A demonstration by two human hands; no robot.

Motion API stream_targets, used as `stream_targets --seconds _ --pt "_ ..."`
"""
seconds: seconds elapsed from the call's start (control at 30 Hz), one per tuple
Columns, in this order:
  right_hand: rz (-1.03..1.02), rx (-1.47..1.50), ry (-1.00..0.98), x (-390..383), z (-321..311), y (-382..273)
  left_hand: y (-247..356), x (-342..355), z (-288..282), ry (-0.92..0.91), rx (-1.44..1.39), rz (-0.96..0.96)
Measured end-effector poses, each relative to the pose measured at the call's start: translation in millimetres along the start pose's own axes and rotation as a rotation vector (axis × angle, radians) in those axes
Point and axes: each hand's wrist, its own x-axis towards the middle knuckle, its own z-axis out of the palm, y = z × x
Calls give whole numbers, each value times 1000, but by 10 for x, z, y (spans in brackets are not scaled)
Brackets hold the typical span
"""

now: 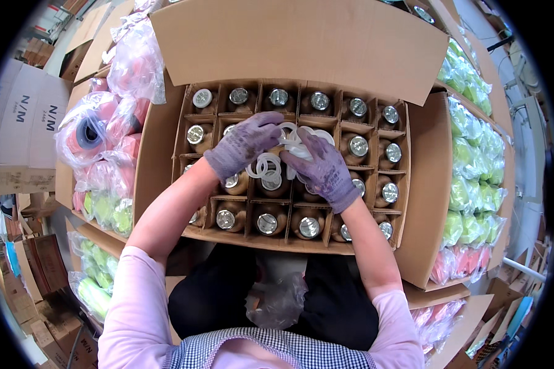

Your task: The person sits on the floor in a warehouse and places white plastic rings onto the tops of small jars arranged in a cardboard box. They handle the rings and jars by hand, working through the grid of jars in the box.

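Note:
Both my hands wear stained purple-grey gloves and meet over the middle of an open carton (pixel 298 46). My right hand (pixel 324 169) is closed round a bunch of white sealing rings (pixel 317 136). The fingers of my left hand (pixel 243 146) pinch at the near side of that bunch. Several loose white rings (pixel 266 165) hang or lie between the hands, above a bottle mouth. Below, silvery, round-mouthed bottles (pixel 358 146) stand upright in the divider's cells. At the far left corner, one bottle (pixel 202 98) has a white ring round its mouth. My gloves hide some middle cells.
On the left, an open carton holds pink and green parts in clear plastic bags (pixel 108 129). To the right, another carton is filled with bagged green and pink parts (pixel 468 184). A side flap (pixel 425 184) stands out at the right. A crumpled clear bag (pixel 280 301) lies between my knees.

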Motion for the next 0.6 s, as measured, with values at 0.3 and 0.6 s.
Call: stream_targets --seconds 0.3,0.6 --pt "64 68 -76 -213 164 83 -704 -864 -361 431 -755 -1035" --pt "64 79 -68 -277 260 84 -1171 -1296 -134 315 469 -811"
